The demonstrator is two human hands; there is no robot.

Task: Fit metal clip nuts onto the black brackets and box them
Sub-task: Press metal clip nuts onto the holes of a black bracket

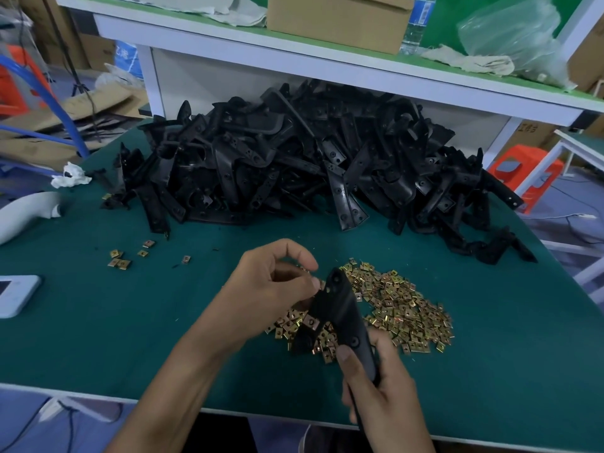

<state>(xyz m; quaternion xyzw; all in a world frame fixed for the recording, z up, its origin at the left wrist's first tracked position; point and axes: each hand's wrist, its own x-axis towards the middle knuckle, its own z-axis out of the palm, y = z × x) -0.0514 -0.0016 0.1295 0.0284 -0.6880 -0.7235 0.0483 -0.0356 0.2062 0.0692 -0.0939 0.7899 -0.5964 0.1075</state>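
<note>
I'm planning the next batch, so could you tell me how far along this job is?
Done: no finished or boxed brackets are visible. In hand: the right hand grips one bracket while the left hand pinches a clip nut at its upper end. Left: the big bracket pile and the nut heap.

I see a green work table with a crumpled white tissue at its far left. Just near of that lies a curved white plastic piece, and a white device sits at the left edge. Above the far side runs a white shelf holding a water bottle, a clear plastic bag and a pale rag. Off to the left I make out blue hoses and flattened cardboard. An orange stool stands to the right.
</note>
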